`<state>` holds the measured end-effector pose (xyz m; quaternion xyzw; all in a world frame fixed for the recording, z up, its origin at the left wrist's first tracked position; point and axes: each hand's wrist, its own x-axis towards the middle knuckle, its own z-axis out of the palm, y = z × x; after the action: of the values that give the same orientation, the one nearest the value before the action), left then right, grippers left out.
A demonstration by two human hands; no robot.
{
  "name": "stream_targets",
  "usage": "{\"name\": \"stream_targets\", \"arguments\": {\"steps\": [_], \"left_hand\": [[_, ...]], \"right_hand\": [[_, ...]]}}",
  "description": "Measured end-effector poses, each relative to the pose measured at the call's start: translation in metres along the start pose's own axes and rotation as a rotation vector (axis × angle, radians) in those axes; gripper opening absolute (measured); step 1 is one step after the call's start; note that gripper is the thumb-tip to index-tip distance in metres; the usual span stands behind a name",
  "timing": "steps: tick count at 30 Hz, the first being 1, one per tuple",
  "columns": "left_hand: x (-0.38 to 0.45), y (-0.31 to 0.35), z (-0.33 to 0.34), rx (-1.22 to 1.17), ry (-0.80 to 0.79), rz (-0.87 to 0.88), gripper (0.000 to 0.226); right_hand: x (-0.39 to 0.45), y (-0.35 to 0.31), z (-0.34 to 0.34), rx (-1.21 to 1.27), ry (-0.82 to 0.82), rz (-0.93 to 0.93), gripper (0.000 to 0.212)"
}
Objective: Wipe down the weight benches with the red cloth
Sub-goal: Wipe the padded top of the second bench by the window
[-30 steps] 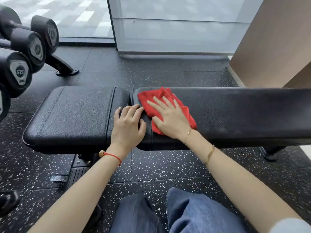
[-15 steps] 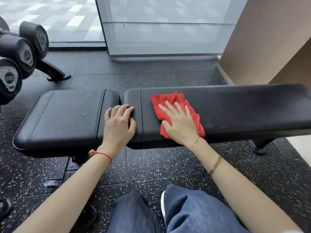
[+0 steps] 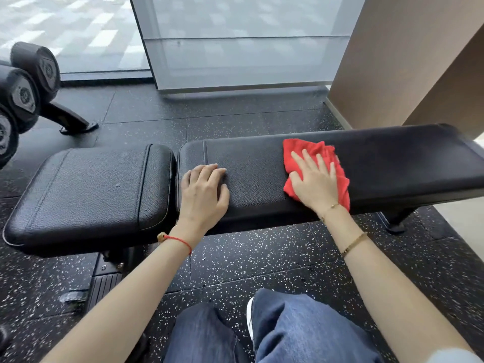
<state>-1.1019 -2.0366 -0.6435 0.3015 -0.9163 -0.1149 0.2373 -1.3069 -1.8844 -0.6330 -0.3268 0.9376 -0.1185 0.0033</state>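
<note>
A black padded weight bench lies across the view, with a short seat pad (image 3: 89, 189) on the left and a long back pad (image 3: 392, 163) on the right. The red cloth (image 3: 309, 150) lies crumpled on the long pad. My right hand (image 3: 314, 182) presses flat on the cloth with fingers spread. My left hand (image 3: 204, 189) rests on the near left end of the long pad, fingers loosely bent, holding nothing.
Black dumbbells (image 3: 23, 93) on a rack stand at the far left, with a rack foot (image 3: 76, 121) on the speckled floor. A glass panel (image 3: 246, 43) and a brown wall (image 3: 408, 58) rise behind the bench. My knees in jeans (image 3: 288, 331) are below.
My right hand has slid the cloth to the right along the long pad. My left hand has shifted from the gap between the pads onto the long pad.
</note>
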Motion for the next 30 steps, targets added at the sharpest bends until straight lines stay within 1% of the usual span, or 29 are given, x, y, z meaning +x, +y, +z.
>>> {"name": "stream_targets", "arguments": {"steps": [4, 6, 7, 9, 11, 13, 15, 17, 21, 23, 25, 27, 28, 30], "left_hand": [[-0.002, 0.001, 0.006, 0.044, -0.005, -0.004, 0.036], [-0.003, 0.002, 0.007, 0.056, 0.002, -0.009, 0.038], [-0.003, 0.003, 0.007, 0.061, 0.002, -0.005, 0.038], [-0.003, 0.003, 0.008, 0.073, -0.003, 0.004, 0.04], [-0.003, 0.004, 0.009, 0.093, -0.009, 0.006, 0.041], [-0.004, 0.006, 0.009, 0.114, -0.007, 0.004, 0.042], [-0.004, 0.007, 0.009, 0.127, 0.001, 0.004, 0.041], [-0.003, 0.007, 0.01, 0.138, 0.002, 0.002, 0.041], [-0.003, 0.007, 0.01, 0.152, -0.01, -0.009, 0.042], [-0.004, 0.007, 0.01, 0.145, -0.013, -0.011, 0.042], [-0.004, 0.006, 0.011, 0.131, -0.013, -0.008, 0.042], [-0.005, 0.004, 0.01, 0.125, -0.014, -0.007, 0.042], [-0.005, 0.004, 0.011, 0.124, -0.014, -0.007, 0.042], [-0.005, 0.005, 0.011, 0.127, -0.014, -0.004, 0.042]], "right_hand": [[-0.031, -0.027, 0.006, 0.022, -0.023, -0.284, 0.059], [-0.038, -0.02, 0.005, 0.036, -0.044, -0.376, 0.06], [-0.036, -0.013, 0.003, 0.04, -0.054, -0.389, 0.061], [-0.021, 0.006, -0.001, 0.014, -0.05, -0.343, 0.059], [0.007, 0.019, -0.003, -0.025, -0.054, -0.21, 0.057], [0.041, 0.015, -0.005, -0.028, -0.083, -0.066, 0.057], [0.068, -0.003, -0.002, -0.029, -0.113, -0.014, 0.057], [0.08, -0.029, 0.004, -0.026, -0.135, -0.075, 0.057], [0.056, -0.073, 0.011, -0.008, -0.186, -0.355, 0.058], [0.03, -0.074, 0.011, 0.009, -0.179, -0.484, 0.059], [0.008, -0.059, 0.008, 0.023, -0.144, -0.566, 0.059], [0.0, -0.034, 0.004, 0.025, -0.109, -0.56, 0.059], [0.004, -0.019, 0.001, 0.022, -0.097, -0.514, 0.058], [0.022, 0.004, -0.005, 0.005, -0.089, -0.36, 0.057]]}}
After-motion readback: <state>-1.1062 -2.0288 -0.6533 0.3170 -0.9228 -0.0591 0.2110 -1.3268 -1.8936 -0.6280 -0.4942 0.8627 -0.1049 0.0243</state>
